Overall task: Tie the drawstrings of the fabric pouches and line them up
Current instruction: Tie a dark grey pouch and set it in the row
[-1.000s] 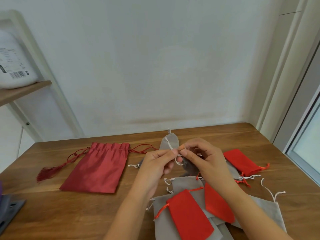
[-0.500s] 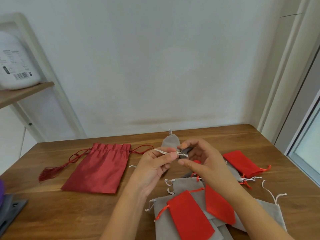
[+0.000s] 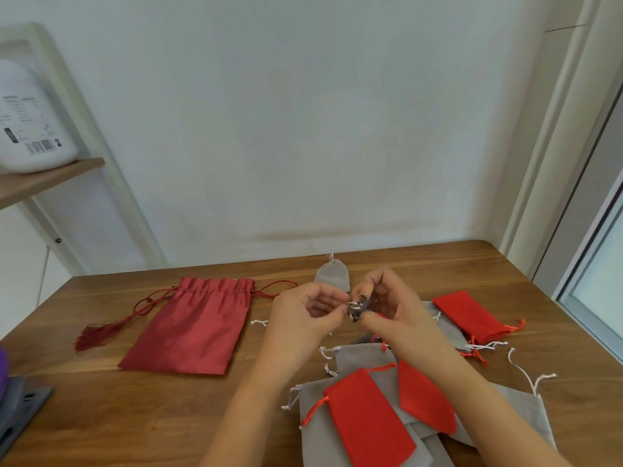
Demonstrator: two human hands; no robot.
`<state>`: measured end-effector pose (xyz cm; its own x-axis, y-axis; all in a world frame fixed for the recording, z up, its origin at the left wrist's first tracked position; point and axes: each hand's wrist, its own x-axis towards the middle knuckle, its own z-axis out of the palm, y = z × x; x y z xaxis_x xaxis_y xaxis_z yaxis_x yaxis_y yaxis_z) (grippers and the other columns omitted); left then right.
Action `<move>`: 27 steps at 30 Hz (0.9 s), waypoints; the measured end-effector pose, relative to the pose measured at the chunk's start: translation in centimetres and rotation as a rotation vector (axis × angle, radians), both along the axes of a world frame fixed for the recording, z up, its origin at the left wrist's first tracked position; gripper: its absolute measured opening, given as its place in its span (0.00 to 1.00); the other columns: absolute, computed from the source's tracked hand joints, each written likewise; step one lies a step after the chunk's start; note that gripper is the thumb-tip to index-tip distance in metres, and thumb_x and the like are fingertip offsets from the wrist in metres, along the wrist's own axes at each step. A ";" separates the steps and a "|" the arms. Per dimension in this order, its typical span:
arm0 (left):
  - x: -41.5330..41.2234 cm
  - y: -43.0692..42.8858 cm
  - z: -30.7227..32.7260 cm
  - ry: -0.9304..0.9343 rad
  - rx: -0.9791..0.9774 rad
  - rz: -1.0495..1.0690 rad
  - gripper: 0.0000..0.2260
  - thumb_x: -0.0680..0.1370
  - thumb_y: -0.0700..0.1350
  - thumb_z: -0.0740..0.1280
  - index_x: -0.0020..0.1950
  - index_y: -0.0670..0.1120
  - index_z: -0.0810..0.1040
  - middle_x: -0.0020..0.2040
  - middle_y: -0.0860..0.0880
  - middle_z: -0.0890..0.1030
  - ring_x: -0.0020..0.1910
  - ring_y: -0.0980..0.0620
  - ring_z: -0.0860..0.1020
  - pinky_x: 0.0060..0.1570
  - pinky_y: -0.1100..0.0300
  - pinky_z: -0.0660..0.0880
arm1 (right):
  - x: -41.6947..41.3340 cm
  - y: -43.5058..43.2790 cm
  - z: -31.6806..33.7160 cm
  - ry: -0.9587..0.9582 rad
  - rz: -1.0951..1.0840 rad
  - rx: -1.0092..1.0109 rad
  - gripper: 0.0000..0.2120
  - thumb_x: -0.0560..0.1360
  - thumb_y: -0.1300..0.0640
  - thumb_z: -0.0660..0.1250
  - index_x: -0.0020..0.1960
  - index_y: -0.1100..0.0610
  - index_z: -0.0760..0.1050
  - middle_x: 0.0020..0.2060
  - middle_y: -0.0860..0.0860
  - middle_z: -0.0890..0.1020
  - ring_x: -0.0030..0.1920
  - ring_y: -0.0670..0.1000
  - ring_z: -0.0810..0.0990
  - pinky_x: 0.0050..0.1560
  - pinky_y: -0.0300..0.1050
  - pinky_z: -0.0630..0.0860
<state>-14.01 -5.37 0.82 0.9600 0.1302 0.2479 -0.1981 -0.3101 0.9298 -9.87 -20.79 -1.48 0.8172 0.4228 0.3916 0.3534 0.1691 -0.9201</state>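
Small grey fabric pouch (image 3: 358,310) hangs above the wooden table's (image 3: 101,416) middle, between both hands; left hand (image 3: 303,318) pinches its white drawstring (image 3: 352,304); right hand (image 3: 387,298) grips the gathered neck; soft, light, limp, so best held at the cords.

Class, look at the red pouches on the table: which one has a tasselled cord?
The large dark red satin pouch lying alone on the left. Its twisted cord ends in a tassel; the small bright red pouches have plain thin strings.
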 end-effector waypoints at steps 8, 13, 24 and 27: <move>0.1 -0.6 -0.6 -0.046 0.080 0.108 0.09 0.74 0.37 0.70 0.39 0.51 0.81 0.34 0.52 0.82 0.34 0.58 0.78 0.36 0.68 0.73 | -0.2 0.1 -0.1 0.000 0.048 0.062 0.10 0.64 0.60 0.67 0.41 0.50 0.68 0.39 0.49 0.78 0.41 0.50 0.72 0.42 0.44 0.70; 0.0 -1.4 -0.5 -0.135 -0.099 0.160 0.10 0.75 0.34 0.69 0.41 0.48 0.79 0.36 0.55 0.82 0.36 0.60 0.79 0.38 0.68 0.74 | -0.3 0.0 0.1 -0.013 0.073 0.090 0.08 0.67 0.59 0.70 0.42 0.52 0.71 0.41 0.52 0.78 0.41 0.52 0.73 0.42 0.43 0.70; -0.1 -1.0 -1.1 -0.327 0.103 0.196 0.14 0.71 0.36 0.74 0.42 0.56 0.80 0.41 0.57 0.82 0.39 0.57 0.80 0.40 0.69 0.74 | 0.4 -0.2 0.0 0.016 -0.017 0.048 0.13 0.71 0.59 0.73 0.50 0.43 0.84 0.45 0.50 0.86 0.39 0.50 0.80 0.42 0.38 0.77; 0.0 -1.1 -1.1 -0.341 0.106 0.216 0.13 0.69 0.36 0.75 0.39 0.55 0.80 0.39 0.56 0.82 0.37 0.59 0.80 0.38 0.71 0.73 | 0.5 -0.6 0.0 -0.099 -0.114 -0.020 0.12 0.70 0.60 0.73 0.50 0.46 0.84 0.43 0.49 0.86 0.45 0.49 0.84 0.47 0.40 0.78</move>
